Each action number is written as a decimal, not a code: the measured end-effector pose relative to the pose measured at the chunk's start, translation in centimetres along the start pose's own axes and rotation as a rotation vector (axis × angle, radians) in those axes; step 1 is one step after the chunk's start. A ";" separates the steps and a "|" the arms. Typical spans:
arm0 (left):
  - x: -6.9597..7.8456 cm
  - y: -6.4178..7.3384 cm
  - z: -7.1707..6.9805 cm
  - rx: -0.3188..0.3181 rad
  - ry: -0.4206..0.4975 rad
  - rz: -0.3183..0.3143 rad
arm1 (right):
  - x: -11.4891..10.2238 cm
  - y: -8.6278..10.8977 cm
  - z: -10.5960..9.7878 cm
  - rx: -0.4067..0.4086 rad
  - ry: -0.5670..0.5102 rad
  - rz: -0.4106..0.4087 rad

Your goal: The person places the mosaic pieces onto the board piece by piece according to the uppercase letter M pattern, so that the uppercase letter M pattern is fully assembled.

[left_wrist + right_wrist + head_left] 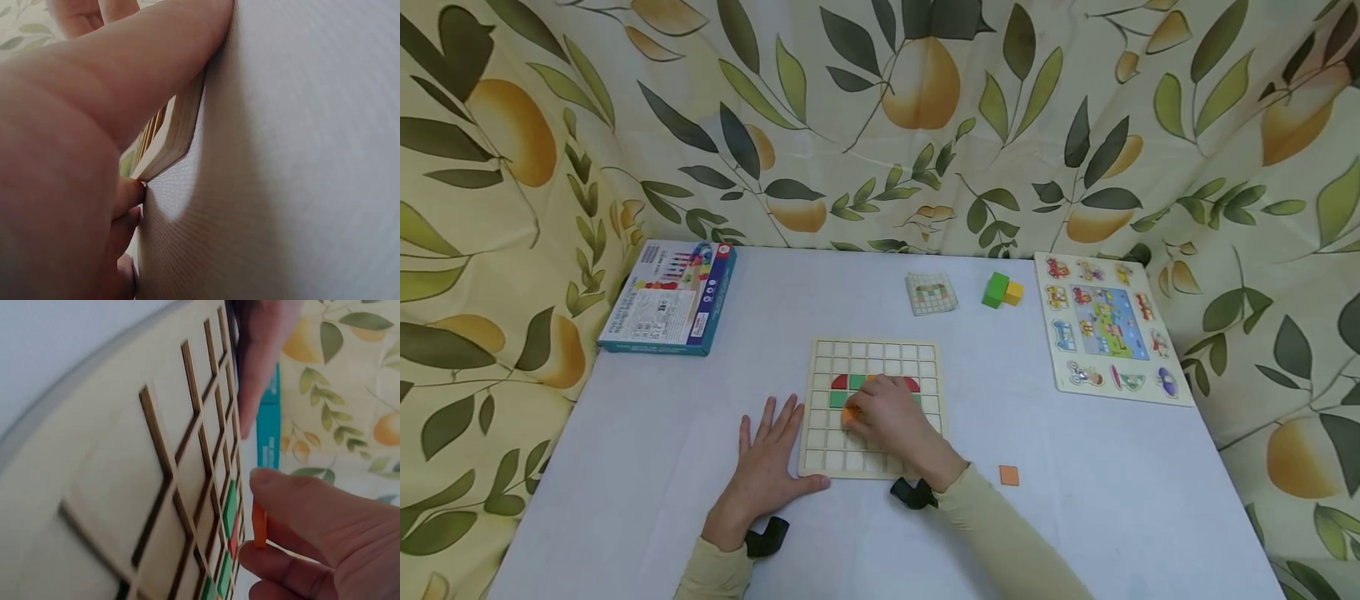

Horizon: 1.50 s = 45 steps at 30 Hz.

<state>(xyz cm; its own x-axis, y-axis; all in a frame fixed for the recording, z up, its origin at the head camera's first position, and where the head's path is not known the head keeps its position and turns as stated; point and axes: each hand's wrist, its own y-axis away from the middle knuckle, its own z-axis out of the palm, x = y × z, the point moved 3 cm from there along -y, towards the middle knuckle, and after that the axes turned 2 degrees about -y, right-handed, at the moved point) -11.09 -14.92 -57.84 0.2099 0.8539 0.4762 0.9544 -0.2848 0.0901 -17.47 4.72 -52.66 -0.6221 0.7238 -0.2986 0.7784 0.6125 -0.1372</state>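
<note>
A wooden grid board (822, 437) lies on the white table in front of me. My right hand (898, 421) is over its middle, pinching a small orange tile (259, 525) between thumb and fingers, close above the grid. Red (839, 382) and green (837, 399) tiles sit in cells in the upper middle; the hand hides part of that group. With fingers spread, my left hand (767, 471) rests on the table at the board's left side, its thumb along the near left corner.
Another orange tile (1009, 475) lies right of the board. Farther back are a patterned card (932, 293), a green block (996, 289) beside a yellow block (1013, 292), and a picture puzzle board (1112, 387) at right. A blue-edged box (662, 304) lies back left.
</note>
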 end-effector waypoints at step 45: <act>0.1 0.0 0.2 0.045 0.014 0.019 | 3.4 6.7 -2.2 0.117 -0.132 0.046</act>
<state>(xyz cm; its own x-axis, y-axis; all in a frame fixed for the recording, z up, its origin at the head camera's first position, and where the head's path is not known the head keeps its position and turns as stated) -11.04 -14.71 -57.97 0.2252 0.8422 0.4898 0.9590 -0.2804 0.0413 -14.55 12.03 -52.48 -0.5750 0.6975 -0.4276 0.8152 0.5327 -0.2273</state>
